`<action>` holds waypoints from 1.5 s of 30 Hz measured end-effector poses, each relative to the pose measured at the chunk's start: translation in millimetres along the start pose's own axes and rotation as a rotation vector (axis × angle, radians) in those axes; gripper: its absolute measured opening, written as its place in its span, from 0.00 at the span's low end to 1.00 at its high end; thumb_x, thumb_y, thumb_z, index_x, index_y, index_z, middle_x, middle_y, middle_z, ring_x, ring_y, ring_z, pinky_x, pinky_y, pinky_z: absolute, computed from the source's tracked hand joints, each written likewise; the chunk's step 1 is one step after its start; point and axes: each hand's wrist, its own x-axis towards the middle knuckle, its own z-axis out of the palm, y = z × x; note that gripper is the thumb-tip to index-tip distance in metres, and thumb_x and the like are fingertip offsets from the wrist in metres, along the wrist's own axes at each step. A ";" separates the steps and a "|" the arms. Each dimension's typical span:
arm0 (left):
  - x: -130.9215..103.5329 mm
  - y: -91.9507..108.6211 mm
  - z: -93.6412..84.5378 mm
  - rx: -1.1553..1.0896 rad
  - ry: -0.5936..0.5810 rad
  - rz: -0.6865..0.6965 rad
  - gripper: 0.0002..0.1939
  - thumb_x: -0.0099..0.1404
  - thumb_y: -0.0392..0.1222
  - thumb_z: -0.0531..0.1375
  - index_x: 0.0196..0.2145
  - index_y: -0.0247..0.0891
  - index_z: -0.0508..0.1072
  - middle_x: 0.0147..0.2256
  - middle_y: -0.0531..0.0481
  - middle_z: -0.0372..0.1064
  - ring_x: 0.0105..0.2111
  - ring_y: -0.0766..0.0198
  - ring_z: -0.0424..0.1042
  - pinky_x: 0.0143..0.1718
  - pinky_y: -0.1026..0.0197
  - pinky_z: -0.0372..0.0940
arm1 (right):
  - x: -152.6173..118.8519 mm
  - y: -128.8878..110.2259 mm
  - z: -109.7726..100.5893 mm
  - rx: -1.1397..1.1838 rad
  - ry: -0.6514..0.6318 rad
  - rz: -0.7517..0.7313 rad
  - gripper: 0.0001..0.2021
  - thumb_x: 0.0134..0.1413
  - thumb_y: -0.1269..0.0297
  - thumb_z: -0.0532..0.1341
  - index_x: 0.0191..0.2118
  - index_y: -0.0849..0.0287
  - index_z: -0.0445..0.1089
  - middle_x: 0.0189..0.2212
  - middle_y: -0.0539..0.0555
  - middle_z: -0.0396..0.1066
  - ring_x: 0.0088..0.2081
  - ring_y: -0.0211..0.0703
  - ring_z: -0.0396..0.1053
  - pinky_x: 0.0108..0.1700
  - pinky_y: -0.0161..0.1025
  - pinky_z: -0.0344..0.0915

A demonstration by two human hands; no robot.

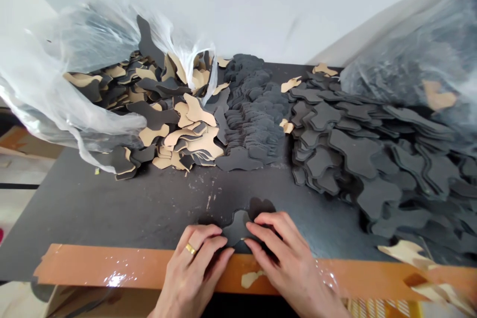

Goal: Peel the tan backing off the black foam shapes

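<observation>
A dark, irregular flat piece [237, 227] lies near the table's front edge between my hands. My left hand [199, 258], with a gold ring, has its fingers closed on the piece's left side. On the right side, the fingers of my right hand [281, 246] grip the same piece. Another dark rounded shape [261, 206] shows just behind my right fingertips. Beneath my hands, a small beige scrap [252, 278] sits on the brown tape.
Beige and dark pieces [197, 134] spill from a plastic bag [100, 39] at left. Overlapping dark pieces [255, 109] form rows at the back centre. A large heap [354, 154] lies right beside another bag [421, 54]. Brown tape [93, 266] lines the front edge.
</observation>
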 end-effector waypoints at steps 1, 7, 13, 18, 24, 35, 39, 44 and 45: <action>-0.1 0.4 0.1 0.000 0.004 0.008 0.06 0.67 0.29 0.60 0.39 0.35 0.74 0.38 0.45 0.71 0.38 0.60 0.70 0.41 0.59 0.69 | 0.0 0.1 0.0 0.004 0.004 -0.001 0.12 0.63 0.73 0.59 0.50 0.58 0.69 0.44 0.58 0.67 0.45 0.47 0.67 0.46 0.44 0.70; -2.8 0.5 3.0 0.011 -0.007 0.001 0.08 0.67 0.29 0.59 0.43 0.36 0.74 0.40 0.44 0.71 0.39 0.59 0.71 0.41 0.58 0.69 | -1.6 1.2 0.4 0.024 -0.015 0.019 0.12 0.63 0.74 0.59 0.50 0.57 0.69 0.45 0.58 0.66 0.46 0.47 0.65 0.46 0.45 0.68; -2.9 -0.9 3.8 -0.020 -0.010 0.037 0.10 0.66 0.28 0.60 0.45 0.34 0.74 0.42 0.43 0.72 0.41 0.59 0.70 0.44 0.57 0.68 | -1.7 2.6 0.7 0.034 -0.003 0.019 0.12 0.63 0.74 0.59 0.50 0.57 0.70 0.44 0.57 0.66 0.45 0.46 0.66 0.46 0.44 0.68; -3.8 -0.2 2.8 -0.023 -0.031 0.040 0.11 0.66 0.27 0.59 0.45 0.33 0.74 0.42 0.42 0.71 0.41 0.59 0.69 0.44 0.56 0.69 | -1.8 2.6 0.9 0.024 0.009 0.013 0.12 0.63 0.73 0.58 0.50 0.57 0.70 0.44 0.57 0.67 0.45 0.46 0.67 0.46 0.45 0.70; 5.8 -2.0 4.7 0.038 -0.142 0.112 0.16 0.68 0.29 0.57 0.53 0.32 0.71 0.51 0.39 0.70 0.47 0.55 0.67 0.49 0.52 0.70 | -0.8 1.6 1.3 -0.007 0.007 0.018 0.11 0.63 0.71 0.58 0.49 0.57 0.71 0.44 0.58 0.68 0.45 0.47 0.69 0.46 0.45 0.72; 15.4 -5.3 8.0 -0.001 -0.174 0.183 0.15 0.69 0.29 0.56 0.51 0.32 0.74 0.49 0.41 0.74 0.44 0.56 0.70 0.45 0.55 0.73 | -12.3 0.4 -11.0 -0.020 0.119 0.153 0.11 0.63 0.68 0.59 0.49 0.55 0.71 0.45 0.55 0.73 0.45 0.44 0.74 0.47 0.40 0.74; 16.3 -5.0 7.4 -0.021 -0.163 0.176 0.15 0.69 0.29 0.56 0.51 0.32 0.74 0.49 0.40 0.74 0.44 0.57 0.71 0.45 0.56 0.73 | -13.7 1.3 -11.6 -0.029 0.136 0.156 0.11 0.63 0.71 0.57 0.48 0.55 0.72 0.43 0.55 0.75 0.44 0.44 0.74 0.47 0.40 0.74; 18.1 -5.0 7.8 -0.035 -0.159 0.179 0.15 0.69 0.28 0.56 0.51 0.33 0.74 0.49 0.40 0.74 0.44 0.57 0.71 0.44 0.56 0.73 | -12.2 2.3 -9.7 -0.008 0.130 0.134 0.13 0.64 0.74 0.55 0.50 0.55 0.71 0.43 0.55 0.75 0.44 0.43 0.74 0.48 0.41 0.74; 18.2 -5.1 8.2 -0.034 -0.159 0.178 0.15 0.69 0.29 0.56 0.51 0.33 0.74 0.49 0.40 0.74 0.43 0.58 0.71 0.44 0.56 0.73 | -12.6 2.4 -9.5 -0.005 0.127 0.134 0.14 0.64 0.74 0.55 0.50 0.55 0.71 0.43 0.55 0.75 0.44 0.43 0.74 0.48 0.41 0.73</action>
